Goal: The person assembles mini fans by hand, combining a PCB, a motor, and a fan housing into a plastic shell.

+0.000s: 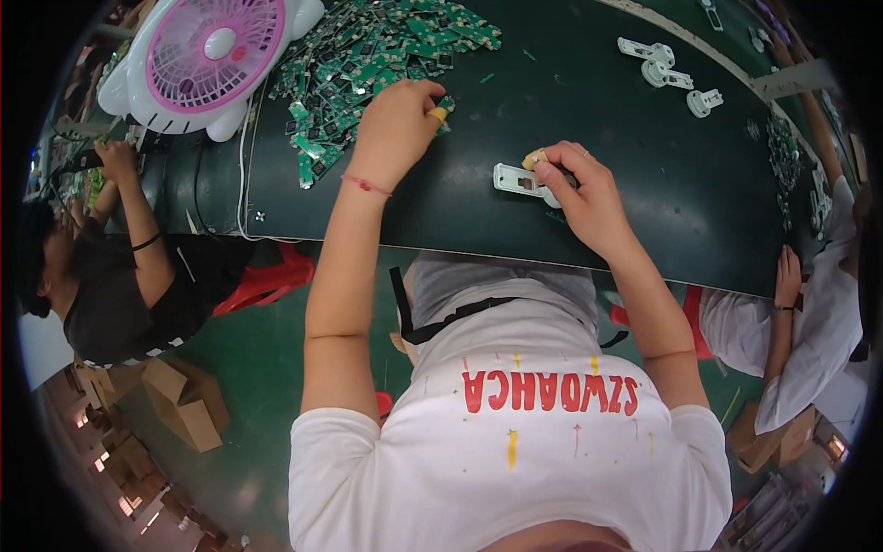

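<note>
My left hand [397, 131] reaches over the right edge of a pile of small green circuit boards [368, 55]. Its fingers are pinched together at a small green circuit board [448, 103], partly hidden by the fingertips; a yellow cover sits on one finger. To the right, my right hand [581, 191] is closed on a white plastic housing [517, 180] lying low over the dark table. The housing is long, with a rectangular opening, and its rounded end is hidden under my fingers. Another yellowish finger cover shows on this hand.
A white and pink fan [217, 44] stands at the far left, its white cable [243, 175] running down the dark table [662, 184]. Several white housings [664, 72] lie at the far right. Co-workers sit on both sides, and more boards [784, 166] lie by the right one.
</note>
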Motion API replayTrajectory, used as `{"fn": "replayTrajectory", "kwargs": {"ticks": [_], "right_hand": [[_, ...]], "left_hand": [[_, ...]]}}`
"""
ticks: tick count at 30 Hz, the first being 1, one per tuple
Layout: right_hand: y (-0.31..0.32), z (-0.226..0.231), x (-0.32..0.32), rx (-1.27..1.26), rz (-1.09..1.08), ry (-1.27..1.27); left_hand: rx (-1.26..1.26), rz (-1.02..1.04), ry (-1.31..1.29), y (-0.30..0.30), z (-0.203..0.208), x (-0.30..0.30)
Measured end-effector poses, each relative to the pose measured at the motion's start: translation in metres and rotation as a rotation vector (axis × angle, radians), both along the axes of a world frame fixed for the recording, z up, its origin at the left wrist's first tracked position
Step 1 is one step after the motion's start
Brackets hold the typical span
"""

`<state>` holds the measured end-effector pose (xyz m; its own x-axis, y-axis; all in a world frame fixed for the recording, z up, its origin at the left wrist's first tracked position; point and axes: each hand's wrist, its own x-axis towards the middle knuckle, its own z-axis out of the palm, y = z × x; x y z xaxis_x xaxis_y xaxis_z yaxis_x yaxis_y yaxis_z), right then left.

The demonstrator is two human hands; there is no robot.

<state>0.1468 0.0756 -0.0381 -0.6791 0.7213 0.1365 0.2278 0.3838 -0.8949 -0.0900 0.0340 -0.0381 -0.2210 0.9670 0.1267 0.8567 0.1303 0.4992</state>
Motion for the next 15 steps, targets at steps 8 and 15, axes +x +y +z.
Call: {"fn": "replayTrajectory", "kwargs": {"ticks": [8, 15], "right_hand": [[-0.004, 0.011, 0.000, -0.466, -0.004, 0.200], [-0.008, 0.036, 0.002, -0.439, -0.039, 0.300]], "left_hand": [[0.426, 0.077, -1.413, -0.014, 0.020, 0.054], [0.223, -0.191, -1.199, -0.038, 0.024, 0.098]]}}
